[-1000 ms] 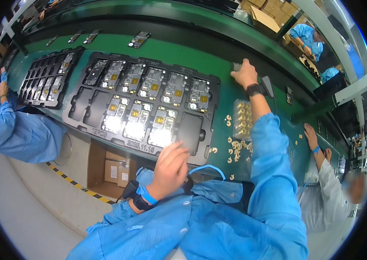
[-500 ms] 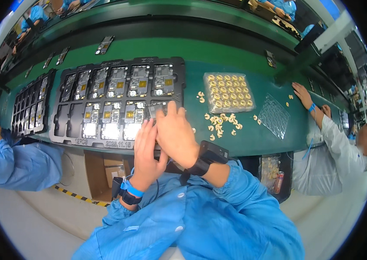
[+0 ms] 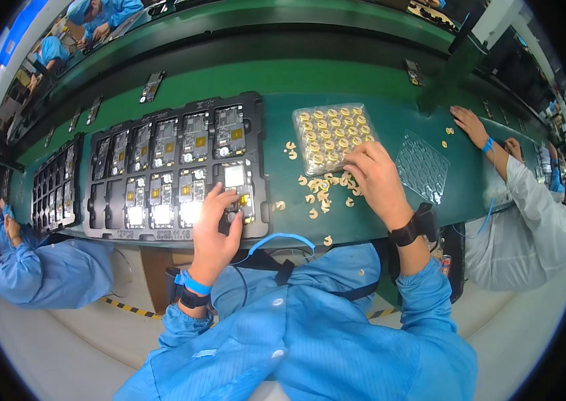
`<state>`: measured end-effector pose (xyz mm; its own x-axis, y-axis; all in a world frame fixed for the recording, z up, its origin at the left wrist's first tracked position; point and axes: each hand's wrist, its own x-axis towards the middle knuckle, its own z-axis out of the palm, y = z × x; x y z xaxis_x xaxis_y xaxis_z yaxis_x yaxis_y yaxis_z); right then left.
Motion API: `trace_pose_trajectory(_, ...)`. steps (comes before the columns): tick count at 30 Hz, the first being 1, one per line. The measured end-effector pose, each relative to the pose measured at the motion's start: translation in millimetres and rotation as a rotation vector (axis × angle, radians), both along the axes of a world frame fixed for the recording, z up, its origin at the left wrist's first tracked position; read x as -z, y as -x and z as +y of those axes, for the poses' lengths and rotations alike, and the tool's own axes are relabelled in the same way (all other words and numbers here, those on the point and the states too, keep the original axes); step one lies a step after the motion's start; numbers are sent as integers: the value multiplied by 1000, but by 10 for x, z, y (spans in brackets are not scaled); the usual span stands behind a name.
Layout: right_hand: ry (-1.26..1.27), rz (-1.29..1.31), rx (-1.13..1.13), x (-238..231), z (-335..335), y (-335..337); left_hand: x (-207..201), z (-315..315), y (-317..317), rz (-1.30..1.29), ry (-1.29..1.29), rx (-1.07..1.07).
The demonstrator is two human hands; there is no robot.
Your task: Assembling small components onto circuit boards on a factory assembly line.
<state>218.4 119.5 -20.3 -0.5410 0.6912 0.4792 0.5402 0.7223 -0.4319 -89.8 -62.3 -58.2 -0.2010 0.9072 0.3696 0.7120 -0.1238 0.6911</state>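
Indoors, a dark green tabletop [image 3: 279,167] carries a black plastic compartment tray [image 3: 259,134] of circuit boards [image 3: 194,148], with a clear plastic tray [image 3: 302,144] of round gold pieces [image 3: 344,142] on its right. The person's left hand [image 3: 216,224] rests, fingers parted, on a dark circuit board with a bright silver square [image 3: 247,184] in the black tray's near right compartment. The right hand [image 3: 382,186] has its fingers bunched at the clear tray's near right corner; whether they grip anything is hidden. Small cream C-shaped pieces [image 3: 313,214] lie scattered in front.

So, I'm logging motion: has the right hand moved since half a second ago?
Yes, the right hand moved rightward from black tray to clear tray.
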Motion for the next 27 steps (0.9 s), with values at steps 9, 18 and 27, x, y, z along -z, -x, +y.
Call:
trace_pose_trajectory(9, 157, -41, -177, -162, 335, -149, -102, 136, -198, 82, -94, -150)
trace_pose_trajectory(18, 201, -40, -279, -107, 388, -180, -433, 730, -944, 74, -102, 142)
trace_pose_trajectory(27, 30, 34, -162, -329, 335, -95, -305, 1132, -1285, -2, -159, -7)
